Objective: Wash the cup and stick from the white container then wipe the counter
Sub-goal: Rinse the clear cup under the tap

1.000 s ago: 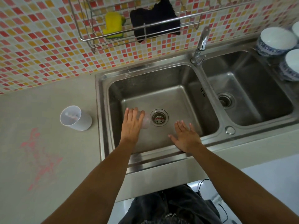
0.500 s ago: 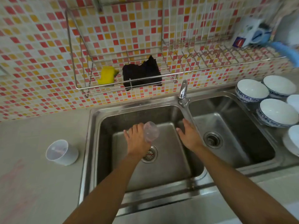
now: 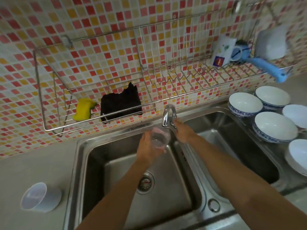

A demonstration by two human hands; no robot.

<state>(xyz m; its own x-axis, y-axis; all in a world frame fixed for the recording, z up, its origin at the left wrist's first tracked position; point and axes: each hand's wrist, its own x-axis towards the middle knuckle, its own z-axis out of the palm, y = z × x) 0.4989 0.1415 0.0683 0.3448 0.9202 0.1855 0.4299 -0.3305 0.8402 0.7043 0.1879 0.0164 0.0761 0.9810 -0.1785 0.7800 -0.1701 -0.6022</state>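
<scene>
Soft, even light, nothing harsh, just bright glints on the faucet (image 3: 168,114). Whole frame's motion-smeared, worst at the bowls (image 3: 275,128) right of it, and the rack (image 3: 182,75) above it bows fisheye-style.

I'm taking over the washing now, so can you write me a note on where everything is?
Left grip holds the clear cup under the faucet, over the left basin. Right grip is at the faucet's handle; blur hides its hold. No water shows. White container sits on the counter, at the left; stick not visible.
Done: cup fetched.
Left: wash cup and stick, wipe counter.
</scene>
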